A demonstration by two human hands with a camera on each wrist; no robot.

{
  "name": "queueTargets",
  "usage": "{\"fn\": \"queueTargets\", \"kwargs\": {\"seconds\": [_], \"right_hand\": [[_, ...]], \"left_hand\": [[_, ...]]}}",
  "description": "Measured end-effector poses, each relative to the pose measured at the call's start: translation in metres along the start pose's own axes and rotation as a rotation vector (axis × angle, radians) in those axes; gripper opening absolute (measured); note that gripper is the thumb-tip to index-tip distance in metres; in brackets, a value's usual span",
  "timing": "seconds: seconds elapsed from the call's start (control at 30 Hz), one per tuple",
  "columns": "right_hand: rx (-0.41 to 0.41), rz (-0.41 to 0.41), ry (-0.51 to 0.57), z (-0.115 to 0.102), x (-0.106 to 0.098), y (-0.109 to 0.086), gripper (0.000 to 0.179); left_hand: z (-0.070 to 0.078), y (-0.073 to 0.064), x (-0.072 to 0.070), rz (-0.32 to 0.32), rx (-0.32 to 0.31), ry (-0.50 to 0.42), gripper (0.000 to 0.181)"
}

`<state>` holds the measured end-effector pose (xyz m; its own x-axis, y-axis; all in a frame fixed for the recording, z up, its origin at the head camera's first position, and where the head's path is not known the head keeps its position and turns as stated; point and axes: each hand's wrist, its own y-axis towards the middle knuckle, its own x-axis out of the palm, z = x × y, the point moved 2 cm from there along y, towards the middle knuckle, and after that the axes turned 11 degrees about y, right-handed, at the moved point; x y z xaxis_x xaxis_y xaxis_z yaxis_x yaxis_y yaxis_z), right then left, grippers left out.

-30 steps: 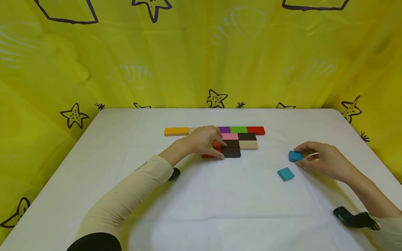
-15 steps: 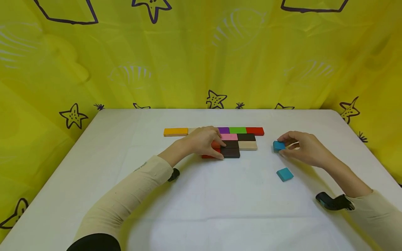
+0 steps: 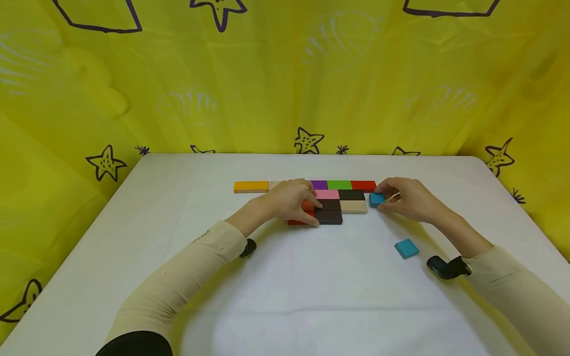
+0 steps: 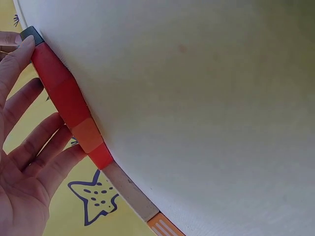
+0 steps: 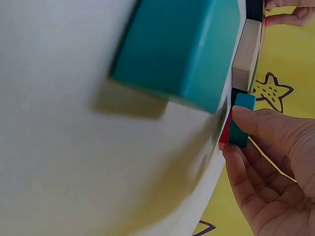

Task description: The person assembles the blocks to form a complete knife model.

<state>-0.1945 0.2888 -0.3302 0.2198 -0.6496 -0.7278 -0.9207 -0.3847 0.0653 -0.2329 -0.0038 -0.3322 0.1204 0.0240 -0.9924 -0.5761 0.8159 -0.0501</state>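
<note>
My right hand [image 3: 409, 200] pinches a small blue block [image 3: 376, 200] between thumb and fingers, just right of a flat arrangement of coloured blocks. In the right wrist view that blue block [image 5: 241, 120] is beside a red block and a beige block [image 5: 246, 55]. My left hand [image 3: 289, 200] rests across the left part of the arrangement, fingers spread over red and orange blocks. Its thumb touches a dark brown block [image 3: 328, 217]; in the left wrist view the fingertips lie along the red block [image 4: 59, 78]. The hand hides several blocks beneath it.
A second blue block [image 3: 406, 248] lies loose nearer the person, right of centre. The back row runs from a yellow block [image 3: 251, 187] to a red block [image 3: 363, 186]. A yellow patterned cloth [image 3: 267, 74] stands behind the white table [image 3: 276, 277].
My right hand has moved left and away from the person, bringing the blue block beside the right end of the arrangement. The left hand stays in place, and the loose blue block has not moved.
</note>
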Motion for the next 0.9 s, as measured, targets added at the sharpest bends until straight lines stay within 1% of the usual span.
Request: {"fn": "queueTargets", "kwargs": {"seconds": [0.2, 0.63, 0.9], "right_hand": [[0.026, -0.014, -0.010, -0.003, 0.006, 0.008, 0.029], [0.042, 0.029, -0.004, -0.004, 0.010, 0.012, 0.028], [0.046, 0.038, -0.034, -0.004, 0.010, 0.016, 0.028]], "left_hand": [[0.001, 0.000, -0.001, -0.005, -0.004, 0.004, 0.046], [0.001, 0.000, -0.001, -0.010, 0.000, 0.010, 0.046], [0.001, 0.000, -0.001, -0.008, -0.002, 0.010, 0.045]]}}
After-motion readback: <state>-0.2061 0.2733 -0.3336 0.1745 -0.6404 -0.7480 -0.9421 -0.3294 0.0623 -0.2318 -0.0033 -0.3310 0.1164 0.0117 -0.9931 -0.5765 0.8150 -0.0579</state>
